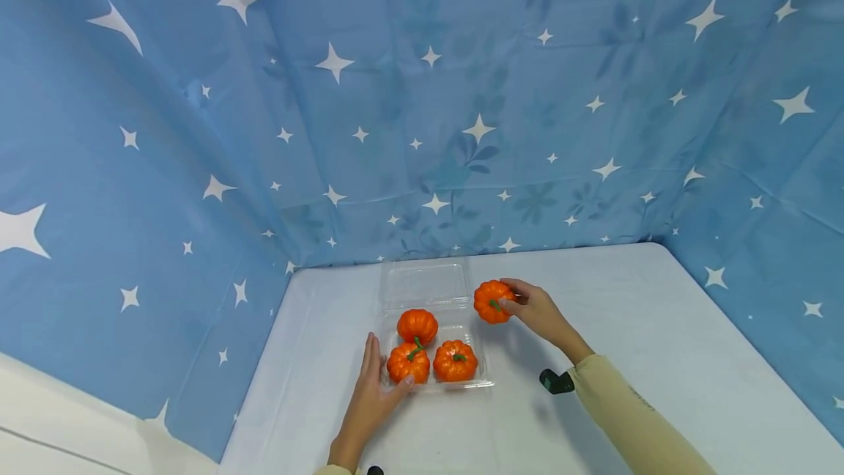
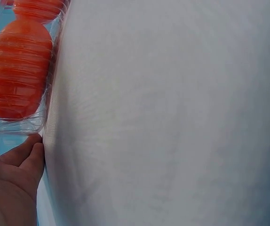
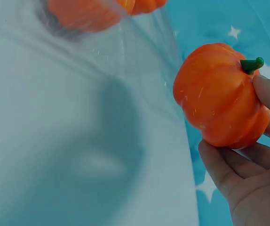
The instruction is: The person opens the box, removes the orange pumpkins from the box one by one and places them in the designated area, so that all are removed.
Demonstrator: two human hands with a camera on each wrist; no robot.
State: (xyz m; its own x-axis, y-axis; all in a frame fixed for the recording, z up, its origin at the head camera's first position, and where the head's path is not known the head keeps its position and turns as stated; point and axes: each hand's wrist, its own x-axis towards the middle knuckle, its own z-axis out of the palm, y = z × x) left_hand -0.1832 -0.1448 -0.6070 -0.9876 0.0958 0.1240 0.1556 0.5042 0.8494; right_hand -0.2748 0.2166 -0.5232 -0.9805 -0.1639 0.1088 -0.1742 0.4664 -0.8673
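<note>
My right hand (image 1: 539,314) holds a small orange toy pumpkin (image 1: 489,300) with a green stem, above the table and just right of a clear plastic clamshell box (image 1: 480,383). In the right wrist view, thumb and fingers pinch that pumpkin from its sides. Inside the box sit three similar pumpkins: one at the back (image 1: 417,325), one at front left (image 1: 405,366) and one at front right (image 1: 455,363). At the box's left side is my left hand (image 1: 371,403), its fingers extended along the wall and its thumb by the front left corner.
The box's clear lid (image 1: 425,284) lies folded back toward the curtain. A white cloth covers the table (image 1: 593,292). Blue curtains (image 1: 409,94) with white stars stand behind it and at both sides. A dark green object (image 1: 555,382) sits at the right sleeve's cuff.
</note>
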